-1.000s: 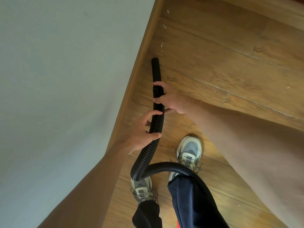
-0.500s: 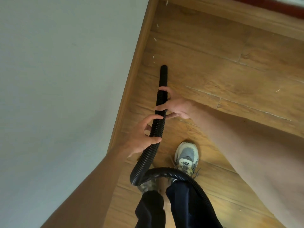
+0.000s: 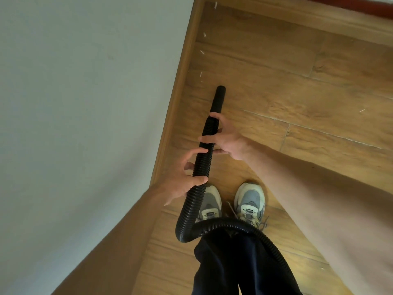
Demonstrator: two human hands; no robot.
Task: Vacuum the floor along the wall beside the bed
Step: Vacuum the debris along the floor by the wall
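At the bottom of the frame stand the person's legs in dark trousers, with two grey and white laced shoes side by side on the floor, toes pointing up the frame. The floor is warm brown wood-look plank with pale seams between the boards. A black ribbed vacuum hose comes in from the lower right, passes in front of the trousers, loops just left of the shoes and climbs toward the centre of the picture. The left hand, reaching in from the lower left, grasps the hose just above the shoes, thumb and fingers curled round the ribs. Higher up, the right hand, reaching in from the right, wraps its fingers round the hose where the ribbed part meets the smooth black nozzle. The nozzle points up the frame, its tip low over or on the floor (I cannot tell which), just beside a brown skirting board that runs diagonally from the lower centre to the top centre. Left of the skirting, a plain pale grey wall fills the whole left half of the picture. Beyond the nozzle tip, small white flecks lie scattered on the planks close along the skirting, and one more fleck lies far off at the right. At the top right, another run of brown wooden trim crosses the far edge of the floor, with a dark red strip in the corner behind it.
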